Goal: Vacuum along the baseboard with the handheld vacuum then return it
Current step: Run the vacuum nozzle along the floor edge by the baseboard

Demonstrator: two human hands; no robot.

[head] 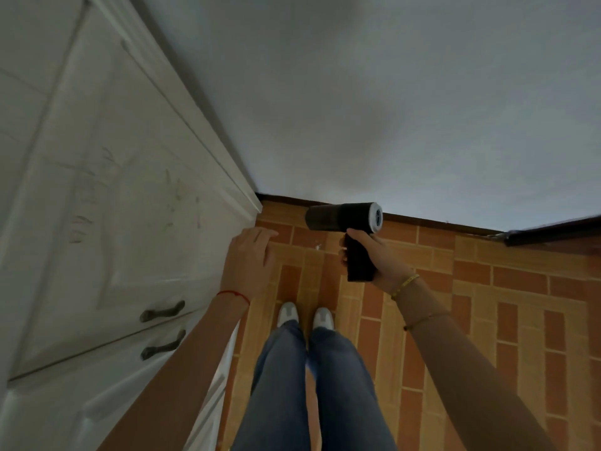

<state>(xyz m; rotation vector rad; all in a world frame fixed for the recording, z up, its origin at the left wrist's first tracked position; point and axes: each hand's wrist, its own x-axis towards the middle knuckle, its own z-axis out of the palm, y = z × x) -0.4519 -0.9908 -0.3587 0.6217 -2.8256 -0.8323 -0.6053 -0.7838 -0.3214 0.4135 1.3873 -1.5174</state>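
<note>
While the person stands on the brick-patterned tile floor [487,304], the handheld vacuum [344,218] is gripped by its black handle in the right hand [377,255], fingers clamped around it. Its barrel is held level above the floor, pointing left, near the dark baseboard [439,221] under the far white wall [357,92]. The left hand [250,258] is spread flat, fingers together, beside the white cabinet [97,190] at left.

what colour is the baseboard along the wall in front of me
Dark brown, nearly black: the baseboard runs as a thin strip between the pale wall and the orange brick-pattern floor, seen in the head view.
</note>
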